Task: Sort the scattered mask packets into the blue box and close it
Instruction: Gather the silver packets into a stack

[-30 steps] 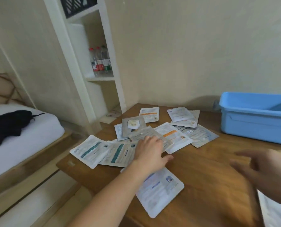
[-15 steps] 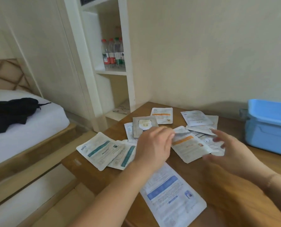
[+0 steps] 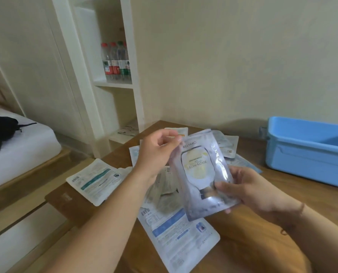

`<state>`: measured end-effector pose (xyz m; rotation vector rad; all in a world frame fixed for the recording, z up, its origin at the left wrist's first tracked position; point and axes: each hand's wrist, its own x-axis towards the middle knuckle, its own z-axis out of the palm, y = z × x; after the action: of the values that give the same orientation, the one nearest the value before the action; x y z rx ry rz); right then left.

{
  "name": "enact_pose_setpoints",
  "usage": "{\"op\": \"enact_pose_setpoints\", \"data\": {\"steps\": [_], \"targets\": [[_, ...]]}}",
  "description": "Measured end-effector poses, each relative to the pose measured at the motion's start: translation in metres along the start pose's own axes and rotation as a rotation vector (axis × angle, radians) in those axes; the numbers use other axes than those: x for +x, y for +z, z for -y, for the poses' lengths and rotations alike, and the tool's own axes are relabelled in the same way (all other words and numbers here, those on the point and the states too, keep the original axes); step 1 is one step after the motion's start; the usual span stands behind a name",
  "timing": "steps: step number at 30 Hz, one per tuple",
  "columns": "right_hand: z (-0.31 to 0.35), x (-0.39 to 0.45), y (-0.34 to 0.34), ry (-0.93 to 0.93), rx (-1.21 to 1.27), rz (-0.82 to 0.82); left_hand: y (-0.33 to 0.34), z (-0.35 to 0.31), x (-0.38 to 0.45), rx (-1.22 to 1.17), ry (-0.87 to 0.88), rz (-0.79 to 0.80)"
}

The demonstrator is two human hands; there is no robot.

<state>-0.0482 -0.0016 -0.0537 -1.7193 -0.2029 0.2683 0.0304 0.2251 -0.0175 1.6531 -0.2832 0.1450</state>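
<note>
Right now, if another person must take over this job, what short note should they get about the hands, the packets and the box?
Left hand: pinches the top edge of the silver packet, lifted above the table.
Right hand: grips the same packet at its lower edge.
Blue box: open, at the table's far right; no packets show in the part of its inside that is visible.
Done: one packet picked up.
Left: put it in the box, then the rest, such as the teal-striped packet and the blue-striped packet; then close the box.

Both hands lift silver packet (image 3: 201, 174) above table (image 3: 252, 233); blue box (image 3: 310, 154) open.
</note>
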Motion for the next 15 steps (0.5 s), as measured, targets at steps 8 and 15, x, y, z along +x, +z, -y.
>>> {"op": "enact_pose_setpoints", "data": {"steps": [8, 15], "targets": [[0.055, -0.039, -0.031, 0.209, -0.489, 0.352, 0.029, -0.019, -0.021, 0.346, 0.023, 0.671], [0.055, -0.043, -0.049, 0.054, -0.325, -0.159, 0.063, 0.012, -0.057, 0.083, -0.231, 0.67]]}}
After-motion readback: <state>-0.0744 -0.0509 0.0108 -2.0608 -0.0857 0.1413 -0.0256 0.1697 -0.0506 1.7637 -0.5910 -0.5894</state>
